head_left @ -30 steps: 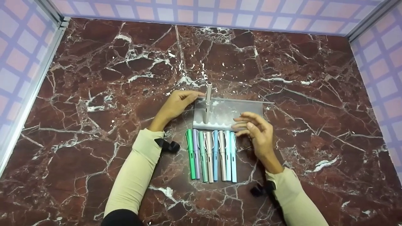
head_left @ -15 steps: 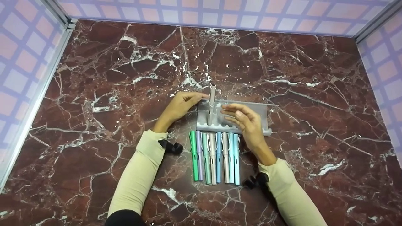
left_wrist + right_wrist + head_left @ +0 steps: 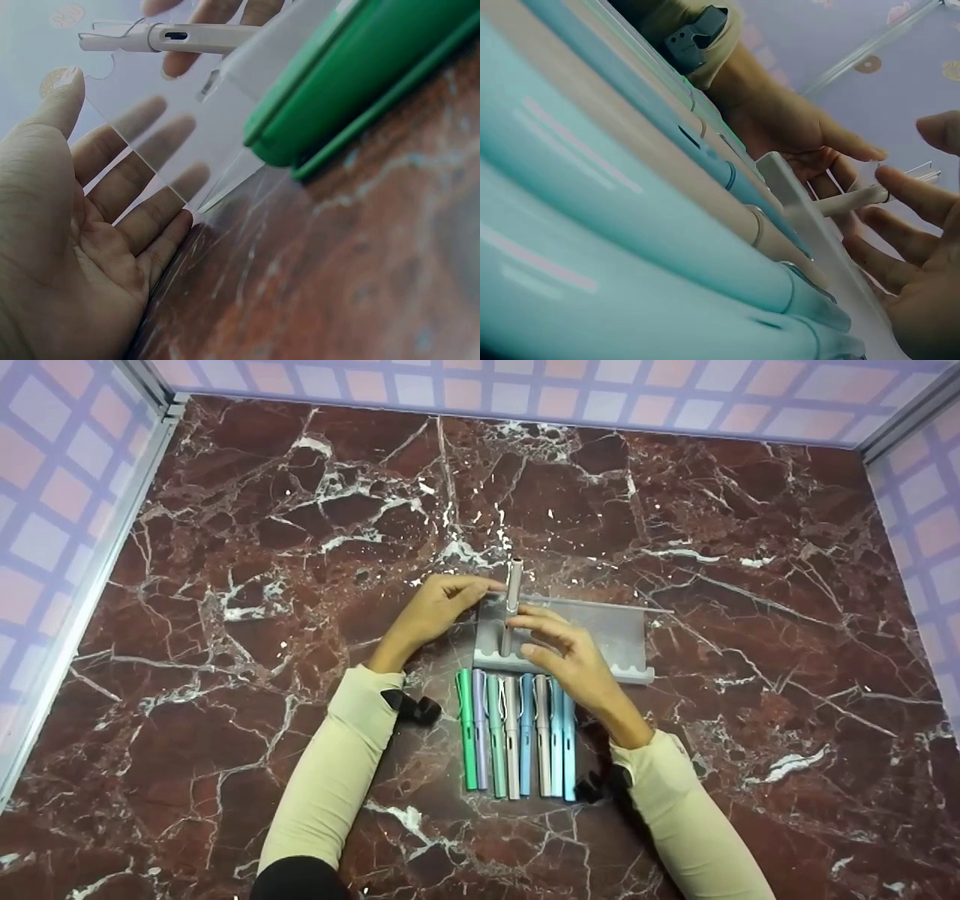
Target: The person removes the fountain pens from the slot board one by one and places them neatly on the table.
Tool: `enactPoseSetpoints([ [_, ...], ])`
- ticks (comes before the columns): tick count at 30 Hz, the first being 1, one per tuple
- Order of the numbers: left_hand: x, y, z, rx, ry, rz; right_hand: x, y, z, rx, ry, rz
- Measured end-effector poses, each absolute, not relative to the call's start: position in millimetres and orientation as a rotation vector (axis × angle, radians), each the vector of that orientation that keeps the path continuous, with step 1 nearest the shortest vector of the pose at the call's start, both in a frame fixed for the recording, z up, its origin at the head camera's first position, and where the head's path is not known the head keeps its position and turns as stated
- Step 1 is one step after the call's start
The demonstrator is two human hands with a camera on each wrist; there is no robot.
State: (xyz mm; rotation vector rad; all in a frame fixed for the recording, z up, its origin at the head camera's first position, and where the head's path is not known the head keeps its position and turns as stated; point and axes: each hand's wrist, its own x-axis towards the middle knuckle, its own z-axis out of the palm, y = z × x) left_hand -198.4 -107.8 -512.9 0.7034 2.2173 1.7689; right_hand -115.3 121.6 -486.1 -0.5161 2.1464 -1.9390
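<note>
A clear frosted pen stand with a scalloped front ledge stands mid-table. One beige pen is upright at its left end. My left hand is at the stand's upper left corner; in the left wrist view, its straight fingers lie behind the clear panel and the thumb is apart from them. My right hand reaches over the ledge, fingertips at the upright pen, thumb spread away. Whether those fingertips press the pen is hard to tell. Several capped pens lie side by side in front of the stand.
The row runs from a green pen at left to light blue pens at right, close below the ledge. Reddish marbled tabletop surrounds everything. Checked panels wall the back and sides.
My right hand has moved left and up from the stand's right part to the upright pen. My left hand keeps its place at the corner. The head view has shifted slightly.
</note>
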Motion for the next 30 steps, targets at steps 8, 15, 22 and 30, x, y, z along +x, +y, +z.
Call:
enactPoseSetpoints([
  [8,-199.8,-107.7,-511.3,0.709,2.235,1.756,-118.3,124.9,-485.9,-0.648,2.327,-1.691],
  [15,-199.0,-108.6,-512.7,0.687,2.239,1.76,-118.7,124.3,-489.4,-0.678,2.326,-1.698],
  [22,-199.1,-107.5,-511.9,0.684,2.227,1.767,-117.6,124.2,-489.3,-0.715,2.362,-1.709],
  [30,-199.0,-106.3,-514.0,0.727,2.163,1.816,-113.9,123.7,-491.1,-0.682,2.325,-1.827],
])
